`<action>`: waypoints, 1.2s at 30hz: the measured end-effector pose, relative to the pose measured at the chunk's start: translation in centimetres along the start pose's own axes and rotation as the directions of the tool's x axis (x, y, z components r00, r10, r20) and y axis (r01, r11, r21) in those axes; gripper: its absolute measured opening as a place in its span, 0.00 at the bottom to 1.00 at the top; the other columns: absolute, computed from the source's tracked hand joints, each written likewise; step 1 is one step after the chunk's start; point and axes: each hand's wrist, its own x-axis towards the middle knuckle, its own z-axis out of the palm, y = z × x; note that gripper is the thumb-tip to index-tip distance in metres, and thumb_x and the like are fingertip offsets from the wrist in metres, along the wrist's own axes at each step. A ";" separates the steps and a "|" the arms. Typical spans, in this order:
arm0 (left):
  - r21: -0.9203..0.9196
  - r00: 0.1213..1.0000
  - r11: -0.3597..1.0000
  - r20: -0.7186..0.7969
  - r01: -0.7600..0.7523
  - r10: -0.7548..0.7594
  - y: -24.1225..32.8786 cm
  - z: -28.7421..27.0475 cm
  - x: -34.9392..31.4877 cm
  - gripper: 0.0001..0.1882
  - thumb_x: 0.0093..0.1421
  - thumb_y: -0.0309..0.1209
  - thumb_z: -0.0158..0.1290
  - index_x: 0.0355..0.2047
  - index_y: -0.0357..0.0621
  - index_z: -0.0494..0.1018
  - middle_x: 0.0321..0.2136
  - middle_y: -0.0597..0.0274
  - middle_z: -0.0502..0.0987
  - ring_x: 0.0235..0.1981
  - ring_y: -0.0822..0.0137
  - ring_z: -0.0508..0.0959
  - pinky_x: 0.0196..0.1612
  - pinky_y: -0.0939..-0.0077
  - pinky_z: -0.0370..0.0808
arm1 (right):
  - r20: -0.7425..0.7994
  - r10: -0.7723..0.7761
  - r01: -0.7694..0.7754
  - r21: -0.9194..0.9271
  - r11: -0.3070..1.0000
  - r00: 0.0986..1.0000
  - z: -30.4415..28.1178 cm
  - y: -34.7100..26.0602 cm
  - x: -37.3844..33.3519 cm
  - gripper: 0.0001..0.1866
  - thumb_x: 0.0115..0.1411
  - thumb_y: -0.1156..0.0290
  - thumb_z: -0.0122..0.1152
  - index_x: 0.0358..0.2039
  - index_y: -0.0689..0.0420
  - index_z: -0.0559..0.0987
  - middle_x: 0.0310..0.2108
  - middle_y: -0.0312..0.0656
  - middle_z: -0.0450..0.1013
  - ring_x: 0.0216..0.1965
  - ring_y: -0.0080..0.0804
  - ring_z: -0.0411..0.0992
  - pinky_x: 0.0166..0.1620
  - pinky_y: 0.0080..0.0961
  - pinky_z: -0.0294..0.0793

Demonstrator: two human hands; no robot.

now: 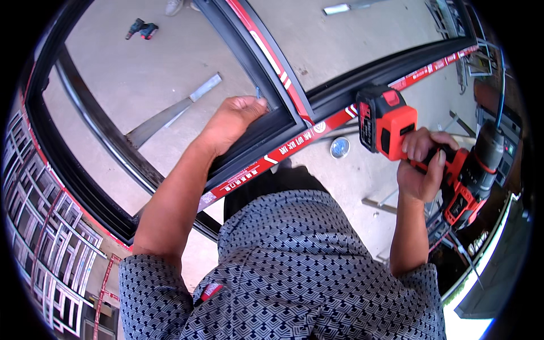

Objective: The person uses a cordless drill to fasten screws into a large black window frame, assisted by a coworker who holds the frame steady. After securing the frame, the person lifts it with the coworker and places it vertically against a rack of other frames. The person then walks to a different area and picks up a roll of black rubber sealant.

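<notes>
A black window frame (249,146) with red protective tape along its edges lies in front of me. My left hand (235,119) rests at the frame's inner corner, beside the middle bar (277,68). Its thumb and fingers are pinched together, and a thin bluish-grey sliver (258,92) shows just beyond them; what it is I cannot make out. Off to the right, my right hand (424,161) is wrapped round the handle of a red and black cordless drill (467,181). The drill's battery end (388,122) is over the frame's near edge, and its chuck points up and right, away from the frame.
On the floor beyond lie a second drill (141,28) and metal strips (170,110). A steel bar (107,127) runs under the frame. A small round container (340,147) stands near the frame's edge. Stacked metal profiles (48,243) fill the left side. A shoe (174,7) shows at the top.
</notes>
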 end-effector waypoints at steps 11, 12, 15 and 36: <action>0.200 0.929 0.941 -0.200 -0.273 0.312 0.9 -1.7 -0.4 0.21 0.73 0.44 0.52 0.40 0.36 0.83 0.34 0.60 0.84 0.38 0.71 0.78 0.51 0.74 0.75 | -0.004 -0.114 0.114 0.068 0.991 0.994 -0.6 1.2 -0.8 0.15 0.70 0.64 0.57 0.49 0.61 0.69 0.23 0.36 0.63 0.25 0.26 0.63 0.32 0.28 0.68; 0.220 0.907 0.934 -0.255 -0.283 0.335 1.0 -1.9 -0.3 0.21 0.73 0.44 0.52 0.39 0.37 0.83 0.33 0.62 0.84 0.36 0.72 0.77 0.49 0.74 0.75 | -0.001 -0.119 0.119 0.072 0.990 0.993 -0.8 1.3 -0.9 0.15 0.71 0.64 0.57 0.49 0.61 0.68 0.23 0.36 0.64 0.26 0.27 0.64 0.32 0.29 0.69; 0.271 0.879 0.921 -0.315 -0.279 0.358 2.2 -3.1 0.2 0.21 0.73 0.44 0.51 0.37 0.38 0.83 0.32 0.63 0.83 0.34 0.74 0.75 0.45 0.75 0.75 | -0.016 -0.117 0.118 0.086 0.989 0.993 -0.1 1.6 -0.7 0.17 0.70 0.61 0.60 0.48 0.60 0.68 0.23 0.37 0.64 0.26 0.27 0.65 0.33 0.30 0.71; 0.512 0.666 0.809 -0.499 -0.290 0.555 6.3 0.4 3.3 0.24 0.73 0.42 0.48 0.34 0.31 0.80 0.21 0.58 0.79 0.18 0.73 0.72 0.25 0.76 0.73 | -0.039 -0.136 0.141 0.188 0.972 0.990 0.5 2.8 -0.4 0.12 0.69 0.67 0.59 0.46 0.60 0.70 0.24 0.36 0.66 0.27 0.25 0.65 0.37 0.31 0.73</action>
